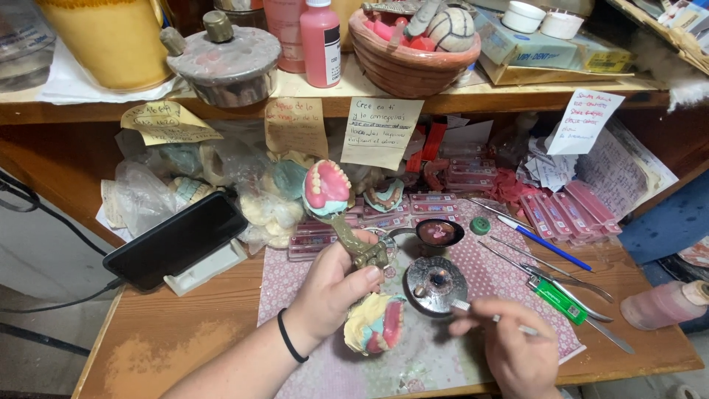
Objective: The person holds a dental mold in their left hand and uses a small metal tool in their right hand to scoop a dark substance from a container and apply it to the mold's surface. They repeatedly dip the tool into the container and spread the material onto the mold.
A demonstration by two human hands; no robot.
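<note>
So the left hand [336,284] is clamped around a brass-coloured hinged frame [360,247] that carries 2 denture models: the pink-gummed upper one [327,188] sticks up above the knuckles, the lower one [375,323] hangs just below the fingers. The right hand [517,351] is closed on a thin metal tool [480,310], tip poking toward the small round metal burner [436,283] sitting between the 2 hands.

Stuff I'd worry about: can't tell if that burner is lit, but if it is, the lower model and the left fingertips are really near it, so soft wax could slump or skin get singed. The frame looks open and top-heavy, so a loose grip could let it swing. Also the green lighter [557,301], just past the right hand, is close to the heat.
</note>
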